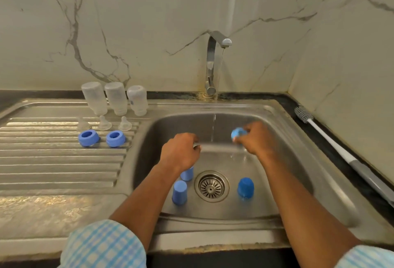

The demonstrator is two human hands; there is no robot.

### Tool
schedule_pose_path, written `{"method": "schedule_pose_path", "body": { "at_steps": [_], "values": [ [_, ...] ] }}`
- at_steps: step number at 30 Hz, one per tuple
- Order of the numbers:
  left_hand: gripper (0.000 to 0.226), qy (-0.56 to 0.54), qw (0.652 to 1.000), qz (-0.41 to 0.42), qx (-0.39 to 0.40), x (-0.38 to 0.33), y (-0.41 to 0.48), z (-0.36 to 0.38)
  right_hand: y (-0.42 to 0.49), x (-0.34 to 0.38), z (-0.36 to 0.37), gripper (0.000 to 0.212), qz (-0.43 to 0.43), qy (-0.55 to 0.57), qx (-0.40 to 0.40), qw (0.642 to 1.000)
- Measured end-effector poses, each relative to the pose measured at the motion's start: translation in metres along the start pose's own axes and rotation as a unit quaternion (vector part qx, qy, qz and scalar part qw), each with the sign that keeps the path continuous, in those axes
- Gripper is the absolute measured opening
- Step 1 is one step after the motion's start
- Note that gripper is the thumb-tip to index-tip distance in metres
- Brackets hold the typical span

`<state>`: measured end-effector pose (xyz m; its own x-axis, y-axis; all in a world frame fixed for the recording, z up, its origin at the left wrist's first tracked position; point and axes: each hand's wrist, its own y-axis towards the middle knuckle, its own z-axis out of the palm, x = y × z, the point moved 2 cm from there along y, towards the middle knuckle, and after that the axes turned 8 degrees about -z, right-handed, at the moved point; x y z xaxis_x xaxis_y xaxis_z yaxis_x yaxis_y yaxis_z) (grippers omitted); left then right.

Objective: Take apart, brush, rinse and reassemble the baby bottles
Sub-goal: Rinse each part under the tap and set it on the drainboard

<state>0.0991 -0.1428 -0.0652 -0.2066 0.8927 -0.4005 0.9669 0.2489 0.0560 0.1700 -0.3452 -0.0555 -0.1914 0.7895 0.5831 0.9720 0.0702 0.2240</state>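
Observation:
My right hand [254, 138] grips a blue screw ring [238, 133] just right of the thin water stream [212, 128] inside the sink basin [298, 161]. My left hand [181, 151] hovers over the basin with curled fingers; nothing shows in it. Three blue caps stand on the sink floor: one [179, 192] left of the drain, one [187, 174] partly under my left wrist, a darker one [245, 186] right of the drain. On the drainboard [53, 161] stand three clear bottles [115, 98] upside down, three clear teats [104, 123] and two blue rings [102, 138].
The tap [213, 63] at the back of the sink is running. A bottle brush [332, 142] with a white and grey handle lies on the dark counter [332, 154] right of the sink. The drain [211, 186] sits mid-basin. A marble wall closes the back and right.

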Motion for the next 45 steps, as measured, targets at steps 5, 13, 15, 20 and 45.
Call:
{"method": "schedule_pose_path", "body": {
  "at_steps": [5, 13, 15, 20, 45],
  "values": [
    [0.033, 0.002, 1.000, 0.001, 0.004, 0.000, 0.008, 0.004, 0.012, 0.023, -0.028, 0.030, -0.131, 0.075, -0.255, 0.955],
    [0.034, 0.002, 1.000, 0.003, 0.008, 0.001, 0.009, 0.006, 0.016, 0.020, -0.017, 0.035, -0.132, 0.059, -0.255, 0.956],
    [0.033, 0.004, 1.000, 0.002, 0.012, 0.002, 0.009, 0.007, 0.010, 0.010, 0.017, 0.036, -0.061, -0.011, -0.057, 0.996],
    [0.031, 0.002, 1.000, 0.003, 0.009, 0.001, 0.009, 0.008, 0.012, 0.024, -0.007, 0.030, -0.115, 0.062, -0.244, 0.961],
    [0.034, -0.024, 1.000, 0.007, 0.011, 0.003, 0.012, 0.012, 0.009, 0.019, -0.010, 0.029, -0.132, 0.087, -0.261, 0.952]
  ]
}}
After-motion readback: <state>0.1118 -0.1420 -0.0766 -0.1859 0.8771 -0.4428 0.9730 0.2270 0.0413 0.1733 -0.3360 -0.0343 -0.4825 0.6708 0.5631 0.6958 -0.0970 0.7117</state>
